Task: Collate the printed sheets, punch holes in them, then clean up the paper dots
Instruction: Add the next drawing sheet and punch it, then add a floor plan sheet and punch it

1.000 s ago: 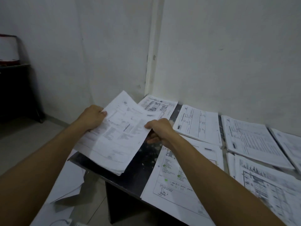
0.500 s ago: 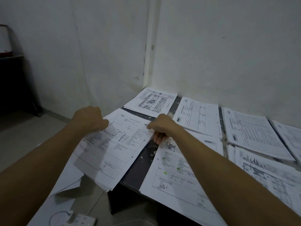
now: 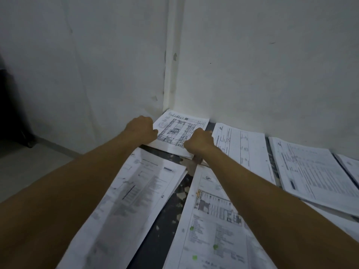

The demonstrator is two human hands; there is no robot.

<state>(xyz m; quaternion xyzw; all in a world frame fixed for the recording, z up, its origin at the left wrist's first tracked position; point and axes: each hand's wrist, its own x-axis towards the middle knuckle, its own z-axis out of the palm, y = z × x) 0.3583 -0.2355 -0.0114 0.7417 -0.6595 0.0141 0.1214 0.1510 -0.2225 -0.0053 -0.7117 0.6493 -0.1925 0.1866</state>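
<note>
Stacks of printed sheets cover a dark table point(image 3: 168, 207). In the far left corner lies a stack topped by a floor-plan drawing point(image 3: 179, 128). My left hand point(image 3: 140, 129) curls around its left edge. My right hand point(image 3: 199, 142) grips its near right corner, fingers tucked under the paper. The stack of text sheets point(image 3: 136, 195) lies flat at the table's front left, under my left forearm, with no hand on it. No hole punch or paper dots are in view.
More stacks lie on the table: one with green marks point(image 3: 211, 226) at the front middle, one at the back point(image 3: 242, 150), and others to the right point(image 3: 310, 171). White walls meet in a corner just behind. Dark furniture point(image 3: 11, 113) stands at the far left on the floor.
The text stack I held in both hands came down onto the table's front left and was let go. Both hands moved forward to the floor-plan stack in the corner.
</note>
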